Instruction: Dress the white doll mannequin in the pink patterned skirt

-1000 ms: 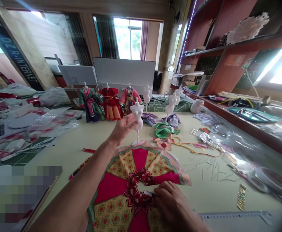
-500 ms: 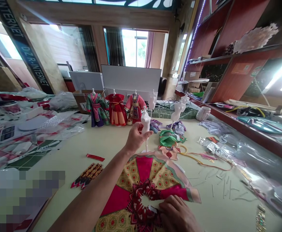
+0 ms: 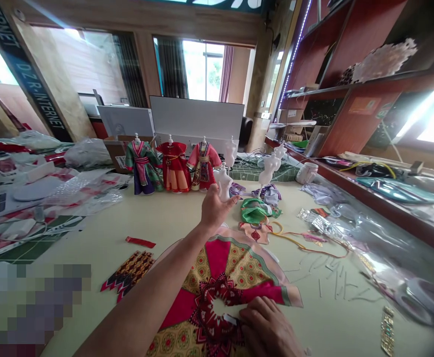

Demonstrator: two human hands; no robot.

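My left hand (image 3: 215, 210) is raised over the table with its fingers spread, just in front of a small white dress-form mannequin (image 3: 223, 182). Its stem is hidden behind the hand, and I cannot tell if the fingertips touch it. My right hand (image 3: 267, 329) presses on a round patterned skirt fabric (image 3: 217, 263) in red, pink and gold. Its fingers sit at the edge of the central hole, beside a small white strip (image 3: 230, 319).
Doll dresses in green (image 3: 142, 168), red (image 3: 173, 167) and pink (image 3: 203, 166) stand on the cream table (image 3: 90, 235) at the back. Nearby are bare mannequins (image 3: 271, 168), green fabric (image 3: 254, 212), a zigzag trim (image 3: 128, 275), a red strip (image 3: 140, 242) and clear plastic (image 3: 369, 233).
My left hand has opened and dropped lower, and the mannequin no longer sits in its fingers. My right hand stays on the fabric. The view has shifted slightly.
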